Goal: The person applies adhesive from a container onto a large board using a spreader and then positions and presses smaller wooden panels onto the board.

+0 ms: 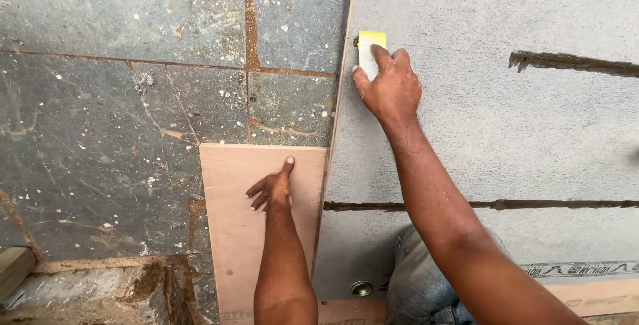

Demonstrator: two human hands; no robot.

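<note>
My right hand [391, 85] presses a small yellow and white block [369, 47] against the left edge of a large grey board [506, 132], fingers closed on the block. My left hand [273, 188] rests flat on a light brown plywood piece [233, 232] that lies on the stone floor, fingers spread, index finger pointing up toward the piece's top edge. The plywood piece lies right beside the grey board's thin wooden edge [333, 132].
Dark slate floor tiles [100, 99] with orange grout and paint specks fill the left. The grey board has two dark horizontal grooves [572, 63]. A round metal fitting [361, 289] sits near my knee in jeans [419, 285]. A wooden plank end [13, 268] lies at far left.
</note>
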